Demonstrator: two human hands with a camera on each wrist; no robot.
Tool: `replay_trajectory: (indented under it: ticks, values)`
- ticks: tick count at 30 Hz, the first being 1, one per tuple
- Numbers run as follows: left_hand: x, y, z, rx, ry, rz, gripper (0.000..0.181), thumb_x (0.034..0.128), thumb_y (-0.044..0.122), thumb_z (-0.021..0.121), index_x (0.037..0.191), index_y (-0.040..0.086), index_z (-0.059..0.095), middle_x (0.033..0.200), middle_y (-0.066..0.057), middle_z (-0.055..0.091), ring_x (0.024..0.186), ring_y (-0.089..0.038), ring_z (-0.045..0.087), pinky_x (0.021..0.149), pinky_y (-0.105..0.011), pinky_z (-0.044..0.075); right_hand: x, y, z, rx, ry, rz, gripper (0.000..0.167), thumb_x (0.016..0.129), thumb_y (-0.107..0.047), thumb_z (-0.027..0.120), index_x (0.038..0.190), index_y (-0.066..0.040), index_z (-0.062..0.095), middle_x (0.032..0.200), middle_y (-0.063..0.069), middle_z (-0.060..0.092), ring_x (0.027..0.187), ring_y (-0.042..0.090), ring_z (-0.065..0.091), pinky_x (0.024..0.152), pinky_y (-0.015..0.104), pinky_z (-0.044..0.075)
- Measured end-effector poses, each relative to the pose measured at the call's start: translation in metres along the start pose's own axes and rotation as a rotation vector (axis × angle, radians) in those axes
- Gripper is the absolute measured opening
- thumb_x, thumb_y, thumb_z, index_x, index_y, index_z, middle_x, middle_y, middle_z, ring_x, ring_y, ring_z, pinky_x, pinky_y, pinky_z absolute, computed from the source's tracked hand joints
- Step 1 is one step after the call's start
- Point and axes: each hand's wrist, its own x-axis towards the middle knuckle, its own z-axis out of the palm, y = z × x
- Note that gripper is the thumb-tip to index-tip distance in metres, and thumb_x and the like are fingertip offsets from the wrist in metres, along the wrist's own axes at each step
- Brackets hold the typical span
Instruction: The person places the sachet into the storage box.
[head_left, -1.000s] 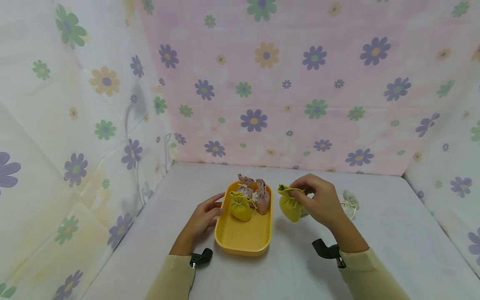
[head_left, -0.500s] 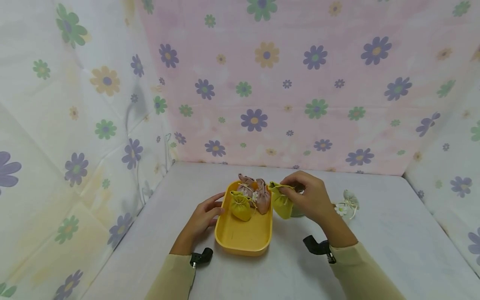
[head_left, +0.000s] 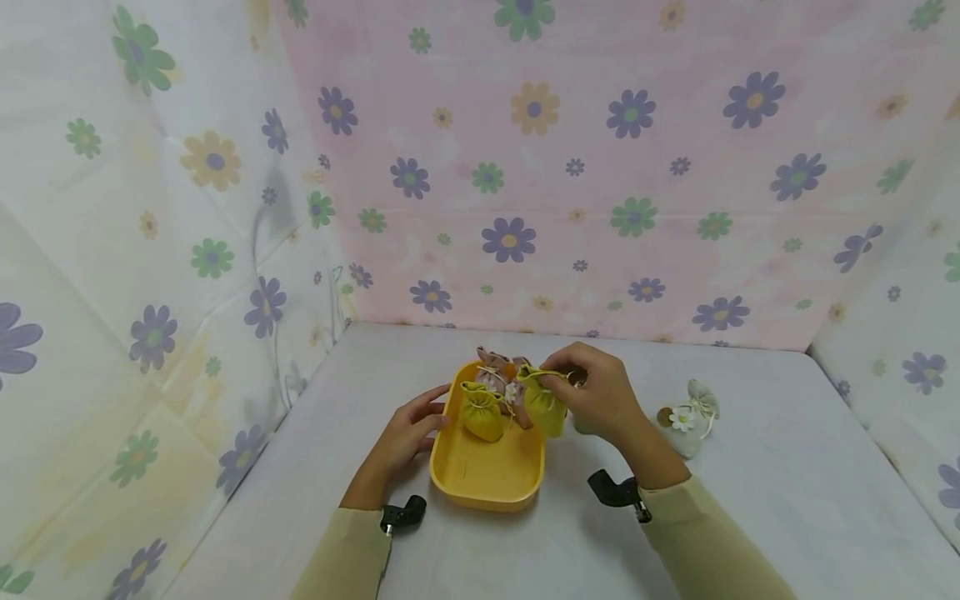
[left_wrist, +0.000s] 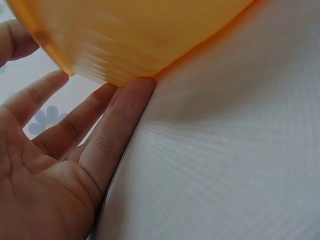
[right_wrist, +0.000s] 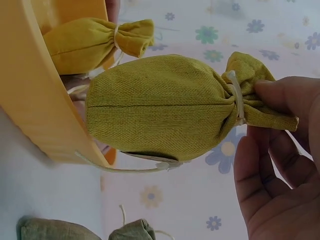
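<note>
- So the left hand [head_left: 405, 435] is resting on the tray's left side, fingers spread and fairly straight, touching rather than gripping.
- The tray [head_left: 487, 477] is sitting on the bench [head_left: 480, 554], its long side running away from the person.
- Inside it, a yellow bag [head_left: 482, 418] is sitting neck up, with two pink bags [head_left: 491, 381] crowding the far end.
- Here's the bit that matters imo: the held bag [head_left: 547, 410] is hanging right around the tray's right rim, just right of the other yellow one. Its long axis is running close to upright, neck up and leaning a touch left. Can't tell if it's actually touching the rim.
- The right hand [head_left: 600, 396] is pinching that bag's neck between thumb and fingers, so it's clearly the nearer hand. The bag is dangling below and left of it, and the tray's inside is lying further left.
- A green bag [right_wrist: 57, 231] is lying near the tray, mostly hiding behind that hand in the head view.
- Another green one with a flower [head_left: 682, 418] is sitting far right, well apart.
</note>
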Motion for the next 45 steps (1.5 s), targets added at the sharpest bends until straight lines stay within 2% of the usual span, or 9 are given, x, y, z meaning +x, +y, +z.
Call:
replay_trajectory:
  ticks: [7, 13, 25, 31, 38, 45]
  values:
    - [0.001, -0.001, -0.001, -0.005, 0.001, -0.001, 0.053, 0.0969, 0.027, 0.068, 0.145, 0.044, 0.055, 0.142, -0.005, 0.06, 0.123, -0.025, 0.065, 0.091, -0.04, 0.062, 0.003, 0.0, 0.01, 0.039, -0.018, 0.012, 0.011, 0.092, -0.015, 0.078, 0.101, -0.019, 0.073, 0.098, -0.008, 0.071, 0.084, 0.009, 0.066, 0.075, 0.035, 0.063]
    - [0.001, 0.0, 0.0, -0.004, 0.004, 0.002, 0.053, 0.0963, 0.026, 0.068, 0.145, 0.044, 0.056, 0.142, -0.006, 0.06, 0.123, -0.025, 0.065, 0.091, -0.04, 0.063, 0.003, 0.003, 0.017, 0.043, -0.037, 0.037, 0.011, 0.093, -0.017, 0.078, 0.101, -0.02, 0.073, 0.098, -0.008, 0.071, 0.084, 0.008, 0.067, 0.074, 0.028, 0.062]
    - [0.0, 0.001, -0.002, -0.002, -0.001, 0.003, 0.053, 0.0965, 0.027, 0.068, 0.145, 0.044, 0.056, 0.143, -0.005, 0.06, 0.124, -0.025, 0.064, 0.092, -0.039, 0.062, 0.006, 0.001, 0.026, 0.047, -0.054, 0.054, 0.01, 0.093, -0.02, 0.078, 0.102, -0.022, 0.073, 0.1, -0.009, 0.071, 0.084, 0.007, 0.068, 0.073, 0.025, 0.061]
    - [0.002, -0.001, -0.001, -0.007, -0.01, 0.02, 0.054, 0.098, 0.024, 0.067, 0.148, 0.04, 0.054, 0.141, -0.01, 0.06, 0.122, -0.027, 0.065, 0.089, -0.038, 0.063, 0.008, 0.0, 0.032, 0.068, -0.06, 0.035, 0.009, 0.094, -0.019, 0.077, 0.103, -0.02, 0.074, 0.102, -0.007, 0.072, 0.087, 0.008, 0.068, 0.075, 0.028, 0.062]
    - [0.001, -0.001, 0.0, 0.0, -0.003, 0.015, 0.054, 0.098, 0.023, 0.066, 0.148, 0.04, 0.054, 0.141, -0.01, 0.06, 0.121, -0.026, 0.065, 0.089, -0.039, 0.063, 0.002, 0.004, 0.038, 0.04, -0.098, 0.097, 0.01, 0.093, -0.02, 0.077, 0.102, -0.02, 0.074, 0.098, -0.009, 0.07, 0.085, 0.008, 0.066, 0.075, 0.024, 0.06]
    - [-0.001, 0.001, 0.001, -0.003, 0.009, 0.011, 0.053, 0.0968, 0.024, 0.067, 0.145, 0.043, 0.056, 0.141, -0.007, 0.062, 0.122, -0.025, 0.066, 0.09, -0.04, 0.063, -0.002, 0.007, 0.04, 0.035, -0.101, 0.111, 0.009, 0.093, -0.02, 0.078, 0.102, -0.021, 0.074, 0.097, -0.008, 0.071, 0.084, 0.01, 0.066, 0.075, 0.024, 0.06]
